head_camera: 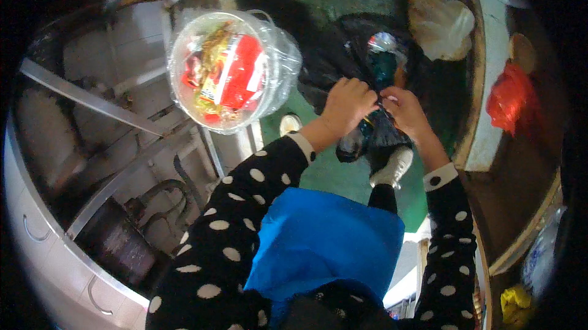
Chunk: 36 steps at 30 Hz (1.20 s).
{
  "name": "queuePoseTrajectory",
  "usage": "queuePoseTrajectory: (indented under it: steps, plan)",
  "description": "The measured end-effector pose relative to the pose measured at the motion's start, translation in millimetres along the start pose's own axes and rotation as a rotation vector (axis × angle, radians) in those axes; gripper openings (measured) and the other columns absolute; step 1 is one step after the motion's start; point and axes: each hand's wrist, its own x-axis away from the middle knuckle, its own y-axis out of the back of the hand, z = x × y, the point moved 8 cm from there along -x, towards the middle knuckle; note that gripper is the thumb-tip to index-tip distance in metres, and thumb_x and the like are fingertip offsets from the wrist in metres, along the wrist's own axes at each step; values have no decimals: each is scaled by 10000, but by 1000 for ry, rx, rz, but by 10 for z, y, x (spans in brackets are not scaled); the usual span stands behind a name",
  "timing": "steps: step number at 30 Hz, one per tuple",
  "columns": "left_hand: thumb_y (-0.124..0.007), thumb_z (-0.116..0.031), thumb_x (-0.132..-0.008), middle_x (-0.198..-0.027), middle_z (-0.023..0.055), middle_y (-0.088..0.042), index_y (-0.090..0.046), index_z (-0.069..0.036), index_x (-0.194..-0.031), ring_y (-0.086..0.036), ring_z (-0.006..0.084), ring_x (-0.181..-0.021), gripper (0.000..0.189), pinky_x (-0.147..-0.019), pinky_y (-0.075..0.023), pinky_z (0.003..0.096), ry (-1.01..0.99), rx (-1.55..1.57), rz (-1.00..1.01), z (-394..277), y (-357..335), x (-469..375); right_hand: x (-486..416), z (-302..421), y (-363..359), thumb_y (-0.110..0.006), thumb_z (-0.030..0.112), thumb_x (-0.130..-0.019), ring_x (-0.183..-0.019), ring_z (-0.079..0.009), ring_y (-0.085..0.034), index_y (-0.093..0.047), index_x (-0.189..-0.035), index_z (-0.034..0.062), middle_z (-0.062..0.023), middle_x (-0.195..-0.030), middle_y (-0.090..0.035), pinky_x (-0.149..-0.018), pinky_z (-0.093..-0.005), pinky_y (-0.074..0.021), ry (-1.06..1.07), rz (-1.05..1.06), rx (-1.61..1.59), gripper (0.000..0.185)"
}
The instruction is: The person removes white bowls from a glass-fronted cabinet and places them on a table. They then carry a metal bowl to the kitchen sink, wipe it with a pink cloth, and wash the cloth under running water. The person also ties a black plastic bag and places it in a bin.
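A black plastic bag (321, 59) lies spread on the green floor before me. Its opening shows a dark green bottle-like item (383, 67) and a crumpled shiny wrapper (382, 42). My left hand (350, 101) is closed on the gathered plastic at the bag's near side. Close beside it, my right hand (404, 110) pinches the same plastic between thumb and fingers. The exact spot gripped is partly covered by the fingers. To the left stands a white bucket (177, 82) lined with clear plastic, holding red and yellow food wrappers (236, 72).
Metal frame bars (92, 95) and a dark hose (165, 187) are at the left. A whitish plastic bag (441, 24) sits beyond the black one. A red plastic bag (512, 98) rests at the right, past a pale board edge (487, 141). My shoes (394, 167) stand close by.
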Motion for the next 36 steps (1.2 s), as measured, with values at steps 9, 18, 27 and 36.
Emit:
queuePoseTrajectory:
  steps: [9, 18, 27, 36]
  plan:
    - [-634, -179, -738, -685, 88, -521, -529, -74, -719, -507, 295, -692, 150, -601, -389, 392, 235, 158, -24, 119, -208, 327, -142, 251, 33, -536, 18, -693, -772, -324, -567, -564, -720, 20, -160, -800, -593, -711, -419, -444, 349, -445, 971, 39]
    - [-609, -237, -784, -727, 150, -567, -545, -34, -754, -543, 357, -718, 215, -612, -415, 420, 730, 317, 223, 393, -528, 754, -395, -33, 33, -515, 34, -746, -779, -369, -560, -551, -771, 5, -195, -789, -580, -695, -431, -447, 263, -401, 978, 53]
    - [-619, -269, -808, -764, 77, -594, -543, -6, -762, -540, 158, -655, 278, -567, -414, 295, 680, 997, 189, 212, -629, 216, -10, -336, 255, -551, 114, -813, -760, -305, -591, -563, -889, -2, -172, -831, -610, -674, -329, -453, 100, -441, 329, 138]
    - [-621, -205, -809, -799, 44, -561, -547, -48, -889, -531, 106, -664, 191, -551, -424, 227, 1028, 1357, 180, 327, -910, 254, 431, 23, 159, -564, 71, -796, -756, -288, -588, -548, -905, 4, -154, -831, -594, -683, -336, -456, 251, -498, 283, 129]
